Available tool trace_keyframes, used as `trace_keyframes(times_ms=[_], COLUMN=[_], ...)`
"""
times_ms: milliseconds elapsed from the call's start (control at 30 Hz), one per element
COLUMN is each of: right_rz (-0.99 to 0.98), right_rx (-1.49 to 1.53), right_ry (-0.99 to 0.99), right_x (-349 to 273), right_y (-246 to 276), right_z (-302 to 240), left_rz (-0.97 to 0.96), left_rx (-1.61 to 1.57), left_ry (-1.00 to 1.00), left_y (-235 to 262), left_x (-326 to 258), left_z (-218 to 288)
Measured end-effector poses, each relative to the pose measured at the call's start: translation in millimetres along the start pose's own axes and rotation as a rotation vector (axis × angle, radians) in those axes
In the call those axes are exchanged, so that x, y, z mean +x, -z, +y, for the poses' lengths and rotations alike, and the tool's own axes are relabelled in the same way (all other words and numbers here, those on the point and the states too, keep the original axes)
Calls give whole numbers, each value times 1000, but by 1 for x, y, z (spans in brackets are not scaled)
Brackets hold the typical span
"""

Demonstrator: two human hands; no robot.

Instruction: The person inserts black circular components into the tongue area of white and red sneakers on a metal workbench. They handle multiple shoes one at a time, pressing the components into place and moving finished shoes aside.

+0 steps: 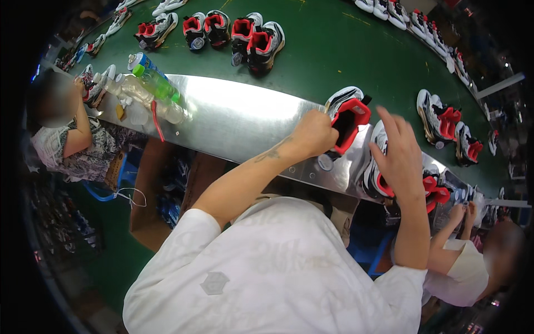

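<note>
One sneaker [347,117], white and black with a bright red lining, stands on the steel ledge with its opening tipped toward the worker. A matching second shoe [377,175] sits just beside it, partly hidden.

Shoe factory line: green conveyor belt [328,50] carrying rows of sneakers [256,39], workers seated alongside.
</note>
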State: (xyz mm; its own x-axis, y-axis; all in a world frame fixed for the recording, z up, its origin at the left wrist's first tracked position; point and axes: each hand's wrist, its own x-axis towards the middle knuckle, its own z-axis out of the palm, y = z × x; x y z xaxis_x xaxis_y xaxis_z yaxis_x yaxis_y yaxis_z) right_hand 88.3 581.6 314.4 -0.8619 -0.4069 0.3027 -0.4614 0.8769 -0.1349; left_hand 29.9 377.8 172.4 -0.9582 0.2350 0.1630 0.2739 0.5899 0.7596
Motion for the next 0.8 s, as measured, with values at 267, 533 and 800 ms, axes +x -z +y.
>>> trace_keyframes(times_ms=[267, 533, 800], right_rz=[-319, -220, 122], right_rx=[371, 223, 697], right_ry=[201, 294, -405], right_x=[26, -8, -70], right_y=[-89, -97, -110], right_z=[-26, -19, -39], left_rz=[170, 114, -12], left_rx=[-414, -289, -173], left_ry=[132, -49, -419], left_y=[30, 19, 71], left_x=[-106, -101, -29], left_z=[7, 8, 38])
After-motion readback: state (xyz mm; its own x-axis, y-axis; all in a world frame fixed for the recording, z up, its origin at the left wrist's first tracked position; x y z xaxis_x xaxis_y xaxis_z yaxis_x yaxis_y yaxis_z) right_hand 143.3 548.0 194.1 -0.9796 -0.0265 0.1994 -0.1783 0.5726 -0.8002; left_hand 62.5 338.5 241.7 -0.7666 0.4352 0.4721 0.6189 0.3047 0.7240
